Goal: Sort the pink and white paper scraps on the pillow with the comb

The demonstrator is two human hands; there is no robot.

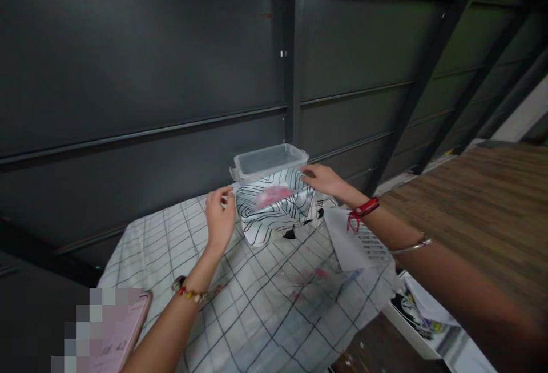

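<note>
No legible txt anywhere; print on the pink phone (124,333) too blurred.

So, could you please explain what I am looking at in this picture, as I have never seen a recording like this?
There is no machine: a person wears one camera on the head, looking down at their own bare hands. On a table under a grid-patterned cloth sits a bundle in black-and-white striped cloth, with a clear plastic container on top. The left hand pinches something small beside the bundle; what it is I cannot tell. The right hand touches the bundle's top corner. A pink phone lies near the left forearm.
</note>
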